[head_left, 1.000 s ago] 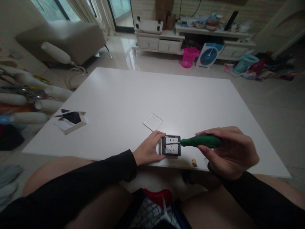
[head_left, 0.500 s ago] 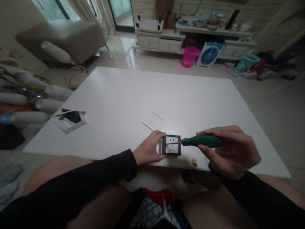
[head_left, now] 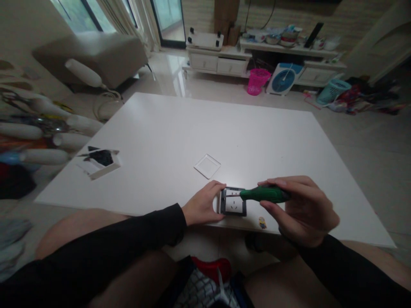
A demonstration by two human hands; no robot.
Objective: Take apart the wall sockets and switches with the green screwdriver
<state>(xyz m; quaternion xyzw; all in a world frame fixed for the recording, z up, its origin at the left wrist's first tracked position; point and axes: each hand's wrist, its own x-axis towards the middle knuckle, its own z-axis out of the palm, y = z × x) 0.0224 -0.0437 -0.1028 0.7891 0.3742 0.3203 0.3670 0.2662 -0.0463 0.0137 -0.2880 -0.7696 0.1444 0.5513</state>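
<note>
Near the front edge of the white table lies a wall socket (head_left: 234,205) with a white face, slots and a dark surround. My left hand (head_left: 205,203) grips its left side, thumb at the near edge and fingers at the far edge. In my right hand (head_left: 310,209) is a screwdriver with a green handle (head_left: 266,194), held between thumb and fingers. Its thin shaft points left across the socket, the tip near the left side of the dark surround; whether it touches a screw I cannot tell. Just beyond the socket lies a thin square frame (head_left: 207,166).
An open white box (head_left: 105,169) with dark contents sits on the table's (head_left: 167,128) left side. A small cartoon sticker (head_left: 262,222) is at the front edge. Past the table stand a pink basket (head_left: 257,81), a blue fan (head_left: 284,79) and a white cabinet (head_left: 231,66).
The screwdriver and my right hand have shifted left and its handle is now over the socket's right edge. My left hand keeps its grip. The whole view has tilted slightly.
</note>
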